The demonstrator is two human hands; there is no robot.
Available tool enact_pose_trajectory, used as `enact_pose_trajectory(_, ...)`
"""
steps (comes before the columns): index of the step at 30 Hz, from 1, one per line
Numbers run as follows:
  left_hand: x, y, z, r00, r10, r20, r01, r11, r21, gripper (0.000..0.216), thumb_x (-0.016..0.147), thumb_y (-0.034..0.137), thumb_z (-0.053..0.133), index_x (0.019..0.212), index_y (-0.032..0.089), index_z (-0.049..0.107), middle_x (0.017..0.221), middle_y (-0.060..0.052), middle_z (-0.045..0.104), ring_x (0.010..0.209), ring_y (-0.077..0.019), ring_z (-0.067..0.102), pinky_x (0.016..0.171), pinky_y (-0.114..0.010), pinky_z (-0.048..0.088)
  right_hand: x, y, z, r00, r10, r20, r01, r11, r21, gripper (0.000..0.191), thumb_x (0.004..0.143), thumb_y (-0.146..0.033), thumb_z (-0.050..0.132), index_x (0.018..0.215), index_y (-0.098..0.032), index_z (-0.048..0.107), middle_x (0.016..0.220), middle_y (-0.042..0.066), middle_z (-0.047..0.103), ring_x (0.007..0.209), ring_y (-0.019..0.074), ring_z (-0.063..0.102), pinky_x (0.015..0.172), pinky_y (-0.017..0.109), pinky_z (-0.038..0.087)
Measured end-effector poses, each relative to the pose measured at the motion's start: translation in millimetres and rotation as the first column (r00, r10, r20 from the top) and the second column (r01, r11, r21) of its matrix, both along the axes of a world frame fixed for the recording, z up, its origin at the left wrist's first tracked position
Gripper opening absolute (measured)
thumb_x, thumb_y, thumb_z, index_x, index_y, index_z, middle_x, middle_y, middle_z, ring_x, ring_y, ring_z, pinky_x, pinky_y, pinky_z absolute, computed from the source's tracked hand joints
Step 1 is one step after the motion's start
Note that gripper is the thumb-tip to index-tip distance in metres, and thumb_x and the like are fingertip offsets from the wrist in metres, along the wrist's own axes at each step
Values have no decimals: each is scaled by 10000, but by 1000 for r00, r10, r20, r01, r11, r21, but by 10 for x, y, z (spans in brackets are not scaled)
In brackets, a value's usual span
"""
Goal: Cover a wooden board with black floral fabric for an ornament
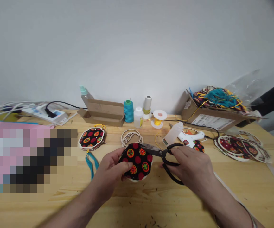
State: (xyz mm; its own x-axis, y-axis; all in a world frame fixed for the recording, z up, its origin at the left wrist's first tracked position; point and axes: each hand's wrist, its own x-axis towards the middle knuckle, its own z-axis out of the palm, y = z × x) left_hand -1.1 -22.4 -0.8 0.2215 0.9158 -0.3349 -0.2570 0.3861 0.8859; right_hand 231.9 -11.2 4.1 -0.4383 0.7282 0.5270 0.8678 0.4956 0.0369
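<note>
A rounded, black fabric-covered piece with red, orange and green patterning [140, 160] is above the pale wooden table [117, 205], its left edge pinched by the left hand [110, 166], thumb over the front, other fingers partly hidden. At its upper edge are the black-handled metal scissors [161, 153], their handles spread, the right hand's [192, 166] fingers curled around them.

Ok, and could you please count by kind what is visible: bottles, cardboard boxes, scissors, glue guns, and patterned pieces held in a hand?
Bottles: 3 (left bottle, middle bottle, right bottle)
Cardboard boxes: 2 (left box, right box)
Scissors: 1
Glue gun: 1
Patterned piece in the left hand: 1
Total: 8
</note>
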Motion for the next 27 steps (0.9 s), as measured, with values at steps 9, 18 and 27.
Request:
enact_pose_trajectory(9, 17, 1, 50, 1000, 17, -2, -17, 1000, -9, 341, 653, 149, 635, 993, 141, 662, 769, -65, 717, 638, -197, 645, 565, -291, 514, 6, -7, 17, 1000, 20, -12, -20, 1000, 14, 261, 758, -427, 601, 698, -173, 600, 610, 4, 618, 566, 152, 566, 521, 266, 307)
enact_pose_trajectory(18, 6, -8, 53, 1000, 17, 26, -16, 1000, -5, 287, 660, 131, 631, 943, 146, 675, 752, -55, 721, 630, -189, 654, 565, -276, 519, -1, -1, 8, 1000, 27, -7, -26, 1000, 15, 262, 794, -404, 561, 684, -169, 596, 605, 5, 612, 570, 143, 560, 523, 262, 301)
enact_pose_trajectory(27, 8, -17, 62, 998, 13, 54, -12, 1000, -14, 331, 669, 125, 634, 998, 152, 661, 776, -55, 729, 651, -198, 667, 594, -293, 530, 1, -12, 25, 998, 24, 50, -26, 999, 44, 285, 806, -408, 547, 672, -161, 598, 586, 16, 600, 556, 147, 550, 521, 272, 302)
